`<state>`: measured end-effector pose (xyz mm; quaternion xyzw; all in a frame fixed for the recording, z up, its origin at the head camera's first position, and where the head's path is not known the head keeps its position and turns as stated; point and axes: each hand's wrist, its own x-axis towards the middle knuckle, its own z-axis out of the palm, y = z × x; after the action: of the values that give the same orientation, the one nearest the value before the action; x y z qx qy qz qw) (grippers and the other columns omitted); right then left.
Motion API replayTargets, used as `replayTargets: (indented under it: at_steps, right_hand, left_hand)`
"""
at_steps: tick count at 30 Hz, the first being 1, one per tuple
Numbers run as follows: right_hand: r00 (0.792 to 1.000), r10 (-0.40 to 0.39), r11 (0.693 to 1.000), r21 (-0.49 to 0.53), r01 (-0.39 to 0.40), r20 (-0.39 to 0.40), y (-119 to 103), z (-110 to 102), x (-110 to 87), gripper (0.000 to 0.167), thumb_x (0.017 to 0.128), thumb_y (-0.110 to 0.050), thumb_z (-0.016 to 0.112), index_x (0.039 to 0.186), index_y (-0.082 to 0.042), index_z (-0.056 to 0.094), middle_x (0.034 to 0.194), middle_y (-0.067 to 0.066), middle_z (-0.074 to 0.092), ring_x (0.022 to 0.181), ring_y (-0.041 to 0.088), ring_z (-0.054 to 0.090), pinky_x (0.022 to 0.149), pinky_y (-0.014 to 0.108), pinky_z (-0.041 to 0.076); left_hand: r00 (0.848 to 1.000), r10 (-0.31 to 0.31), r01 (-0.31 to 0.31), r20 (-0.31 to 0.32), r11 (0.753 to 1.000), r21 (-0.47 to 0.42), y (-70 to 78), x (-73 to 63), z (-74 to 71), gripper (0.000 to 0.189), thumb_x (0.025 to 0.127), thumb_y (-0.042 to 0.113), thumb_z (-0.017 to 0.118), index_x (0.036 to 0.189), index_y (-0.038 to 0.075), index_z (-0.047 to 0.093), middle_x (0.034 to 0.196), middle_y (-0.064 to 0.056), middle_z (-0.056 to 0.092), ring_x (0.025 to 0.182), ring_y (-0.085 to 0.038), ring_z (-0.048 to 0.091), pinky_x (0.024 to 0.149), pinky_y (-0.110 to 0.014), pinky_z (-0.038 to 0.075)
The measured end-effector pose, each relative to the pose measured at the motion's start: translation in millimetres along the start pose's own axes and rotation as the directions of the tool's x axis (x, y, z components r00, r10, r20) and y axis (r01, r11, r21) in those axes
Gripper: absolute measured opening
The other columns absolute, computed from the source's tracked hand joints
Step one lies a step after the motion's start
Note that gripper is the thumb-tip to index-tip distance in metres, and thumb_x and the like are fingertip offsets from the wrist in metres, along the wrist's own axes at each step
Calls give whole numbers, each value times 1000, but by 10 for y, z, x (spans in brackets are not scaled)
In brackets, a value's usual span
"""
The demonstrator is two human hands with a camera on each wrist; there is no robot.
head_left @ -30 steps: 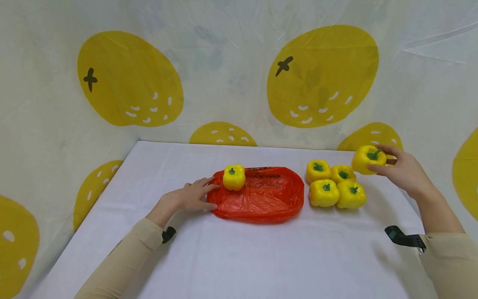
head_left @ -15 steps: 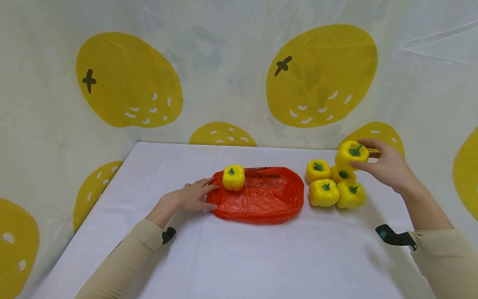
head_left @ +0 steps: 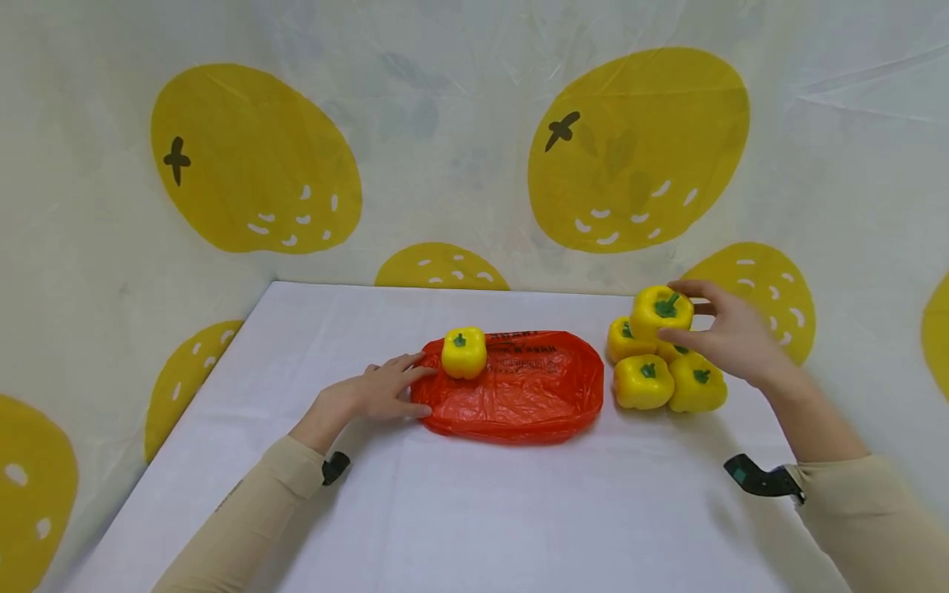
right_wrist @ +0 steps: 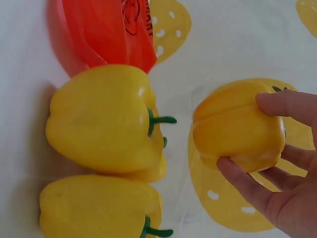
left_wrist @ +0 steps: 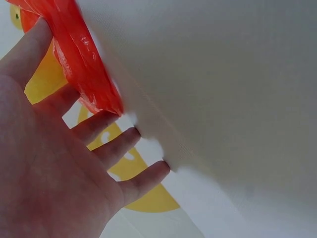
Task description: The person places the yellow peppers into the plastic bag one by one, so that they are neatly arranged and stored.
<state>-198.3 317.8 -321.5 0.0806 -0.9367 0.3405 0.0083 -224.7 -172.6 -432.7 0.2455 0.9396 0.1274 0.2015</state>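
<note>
A red plastic bag [head_left: 534,403] lies flat on the white table, its dark print toward the far side. On its left part sits one yellow bell pepper [head_left: 464,356]. My left hand [head_left: 381,390] rests at the bag's left edge with spread fingers; in the left wrist view the thumb [left_wrist: 30,47] overlaps the red plastic. My right hand [head_left: 734,336] grips another yellow bell pepper [right_wrist: 237,126] by its sides, raised over a group of yellow peppers [head_left: 643,384] right of the bag. The held pepper partly hides the two rear ones.
The table [head_left: 474,519] has a white cloth. Behind it hangs a pale curtain [head_left: 445,148] printed with large yellow fruit. A dark strap device [head_left: 762,478] sticks out from the right wrist, and a similar one [head_left: 336,468] from the left.
My right hand has carried its pepper leftward, from the right of the group to above its rear peppers. The left hand, the bag and the pepper on it have stayed put.
</note>
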Motion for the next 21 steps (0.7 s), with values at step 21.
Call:
replayTargets:
  at_steps: [21]
  right_hand:
    - [988,-156,986,66,154,21,-285,507,56,70,89,-28,83,146,-8,49,144,15,52,126,44,52,90,57,56]
  left_hand:
    - [1000,3,-3,2,1000,-1,-5,0,-9,78,94,57,65,159,21,40,168,-13,21,152,-38,20,114,-72,20]
